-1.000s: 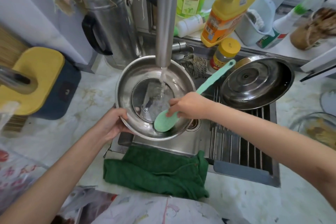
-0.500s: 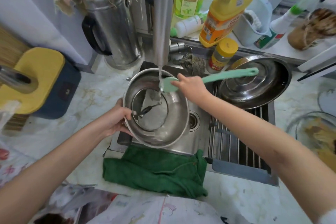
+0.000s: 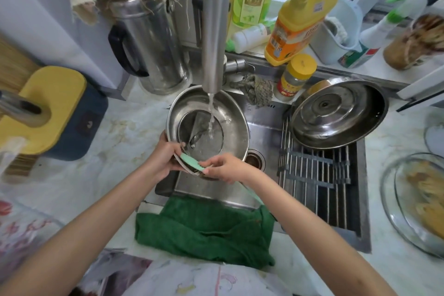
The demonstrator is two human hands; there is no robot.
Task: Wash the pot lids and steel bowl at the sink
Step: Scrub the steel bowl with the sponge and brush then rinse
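A steel bowl (image 3: 234, 118) is tilted over the sink (image 3: 262, 125) under the running tap (image 3: 213, 31). Water falls into it. My left hand (image 3: 165, 154) grips the bowl's near left rim. My right hand (image 3: 225, 167) holds a mint-green brush (image 3: 192, 161) and presses its head against the bowl's near rim. The brush handle runs back under my right wrist. A large steel pot lid (image 3: 336, 113) lies upside down on the drain rack (image 3: 314, 163) at the right.
A green cloth (image 3: 206, 230) hangs over the sink's front edge. A steel kettle (image 3: 153, 48) stands at the back left. Detergent bottles (image 3: 298, 14) and a jar (image 3: 295, 77) stand behind the sink. A glass dish (image 3: 415, 199) sits on the right counter, a yellow box (image 3: 52, 106) on the left.
My right hand has swung the brush from the bowl's far rim down to its near rim, the handle now pointing toward me. The bowl stays under the tap in my left hand.
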